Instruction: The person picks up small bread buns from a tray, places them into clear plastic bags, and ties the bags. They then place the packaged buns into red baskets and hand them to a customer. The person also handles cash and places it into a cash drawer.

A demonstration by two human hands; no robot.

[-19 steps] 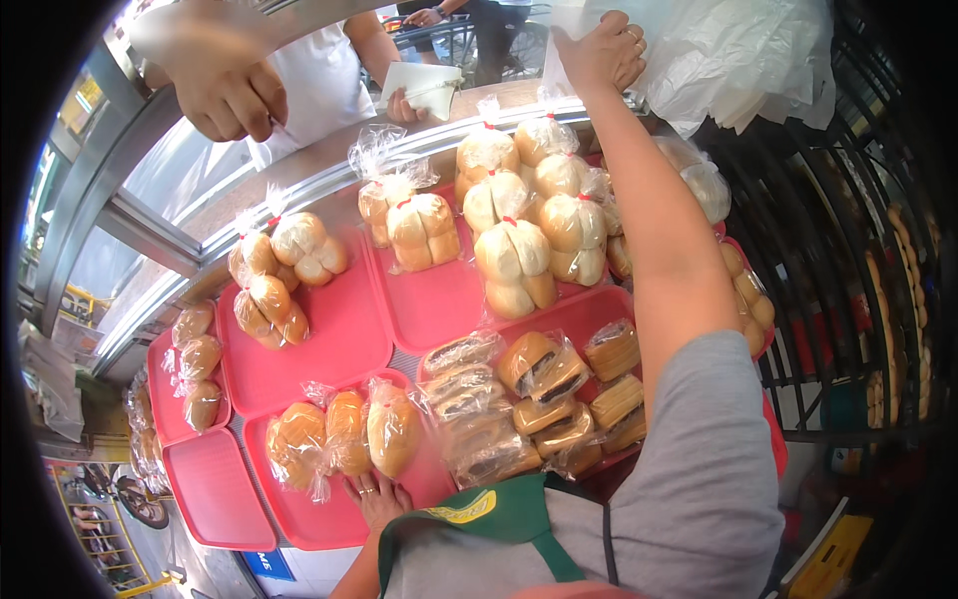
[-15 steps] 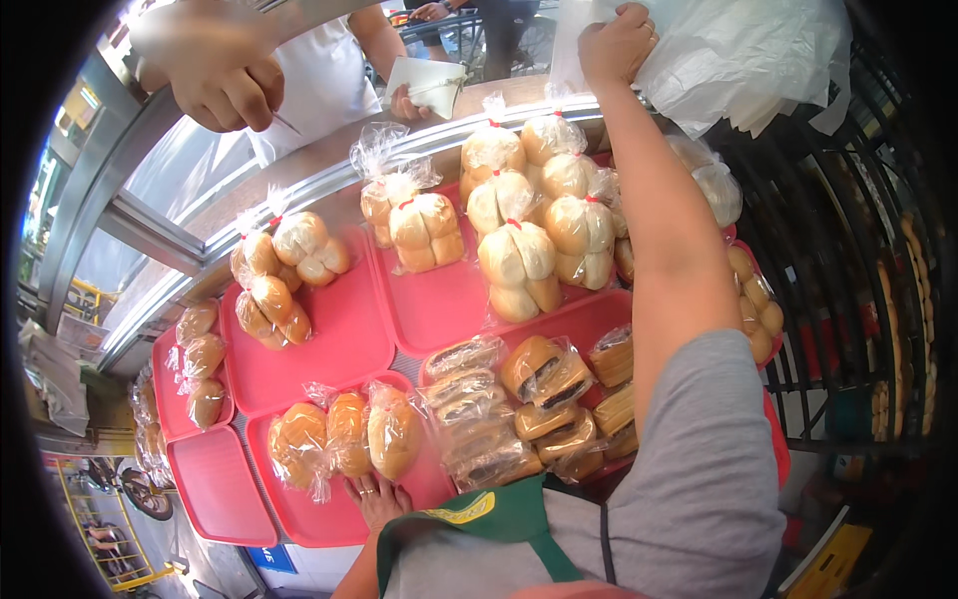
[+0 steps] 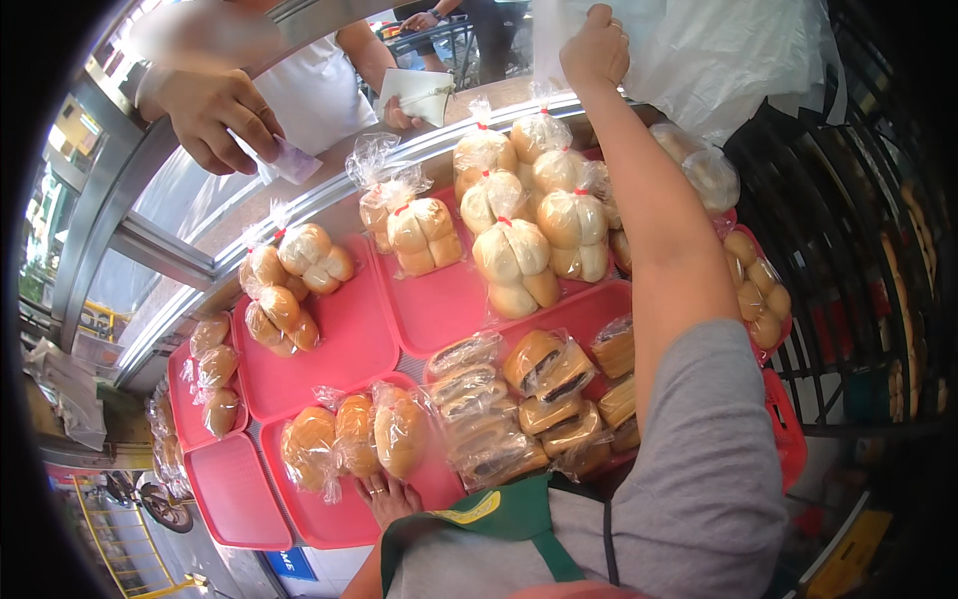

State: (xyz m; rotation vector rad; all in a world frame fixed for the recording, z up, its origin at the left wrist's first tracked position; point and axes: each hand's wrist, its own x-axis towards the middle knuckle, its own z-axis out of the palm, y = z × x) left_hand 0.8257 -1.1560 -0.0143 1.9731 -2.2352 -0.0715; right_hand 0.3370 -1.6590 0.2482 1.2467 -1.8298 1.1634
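My right hand (image 3: pixel 596 50) reaches up to the far edge, its fingers closed on a translucent plastic bag at the front of a hanging bunch of plastic bags (image 3: pixel 733 65). Down at the near edge, my left hand (image 3: pixel 389 502) rests with fingers spread on a red tray (image 3: pixel 324 514). Just beyond those fingers lie wrapped bread loaves (image 3: pixel 399 439). Across the counter another person's hand (image 3: pixel 222 122) holds out a purple banknote (image 3: pixel 295 163); that person's other hand (image 3: pixel 401 115) grips a pale pouch (image 3: pixel 424 96).
Tied bags of bread rolls (image 3: pixel 514 265) stand on red trays along the glass frame. Wrapped dark-filled breads (image 3: pixel 549 364) fill the tray before me. A metal window post (image 3: pixel 165 245) rises at left, and a black rack (image 3: pixel 848 260) stands at right.
The other person's hand has come lower and nearer, and the banknote now shows plainly. My right hand has shifted slightly left. My left hand stays on the tray.
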